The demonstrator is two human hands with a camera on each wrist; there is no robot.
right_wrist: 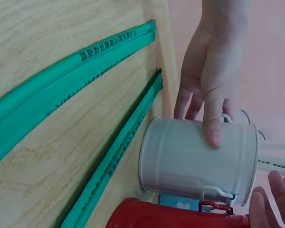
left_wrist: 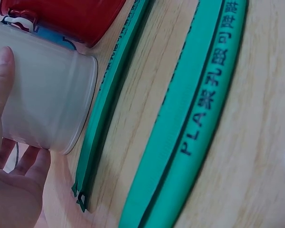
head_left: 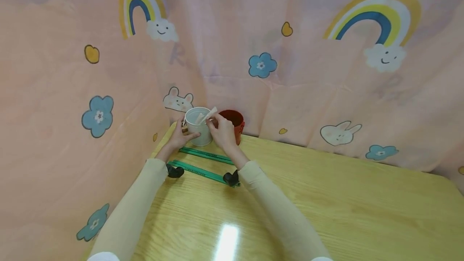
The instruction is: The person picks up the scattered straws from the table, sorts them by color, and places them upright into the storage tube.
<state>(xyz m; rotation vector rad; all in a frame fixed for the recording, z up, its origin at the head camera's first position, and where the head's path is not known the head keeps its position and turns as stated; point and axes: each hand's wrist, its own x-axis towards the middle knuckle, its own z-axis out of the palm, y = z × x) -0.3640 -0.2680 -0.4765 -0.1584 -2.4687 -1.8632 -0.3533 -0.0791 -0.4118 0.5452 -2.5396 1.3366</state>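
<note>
A small white metal bucket (head_left: 201, 138) stands upright at the table's back left. My left hand (head_left: 178, 137) grips its left side, the thumb laid along the front wall and the other fingers behind. At the bucket's mouth, my right hand (head_left: 222, 133) pinches a slim white strip with printing, like a wrapped straw (right_wrist: 273, 165); its lower end is inside the bucket. Another pale strip (head_left: 199, 118) leans in there too. The bucket's bottom is hidden. Touching or close beside it on the right is a red bucket (head_left: 238, 121), partly covered by my right hand.
Two long green-wrapped straws, a farther one (head_left: 206, 155) and a nearer one (head_left: 199, 170), lie crosswise on the wooden table (head_left: 326, 196) in front of the buckets, below my forearms. Black wrist cameras (head_left: 175, 171) hang under both wrists. A patterned pink cloth (head_left: 290, 104) rises behind and at left.
</note>
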